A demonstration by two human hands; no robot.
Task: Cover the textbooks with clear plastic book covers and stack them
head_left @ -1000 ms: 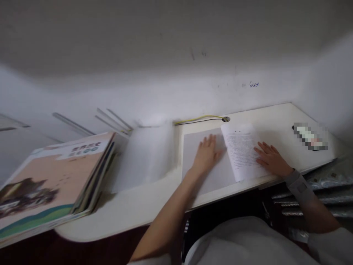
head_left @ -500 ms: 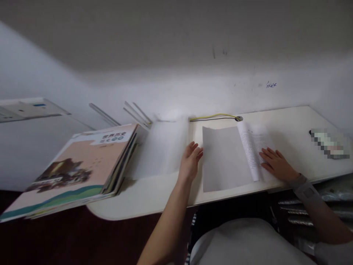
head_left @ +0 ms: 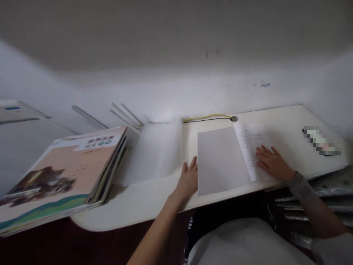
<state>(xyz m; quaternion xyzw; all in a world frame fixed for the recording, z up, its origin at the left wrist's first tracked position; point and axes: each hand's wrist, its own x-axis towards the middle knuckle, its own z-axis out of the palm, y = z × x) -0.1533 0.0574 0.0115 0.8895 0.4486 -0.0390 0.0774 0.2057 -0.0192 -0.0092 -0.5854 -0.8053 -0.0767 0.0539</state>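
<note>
left hand (head_left: 188,181) spread, fingers against edge of grey sheet (head_left: 222,160) on white desk (head_left: 154,208); right hand (head_left: 273,164) spread flat on curling printed pages (head_left: 251,149). risk: if rt hand lifts, pages cd spring up or slide; a knock w/ lt hand cd skew sheet.

Both my hands are down on the white surface (head_left: 129,209)

On my feed, the left hand (head_left: 188,180) lies open against the left edge of a grey sheet (head_left: 222,160). The right hand (head_left: 273,163) rests flat on printed pages (head_left: 248,151) curling along that sheet's right side, with a grey wrist band (head_left: 301,188) on it. Further left I see a translucent plastic sheet (head_left: 154,152) and a leaning stack of books (head_left: 63,176). A yellow cable (head_left: 206,117) runs along the far edge, and a pixelated object (head_left: 321,140) lies far right.
</note>
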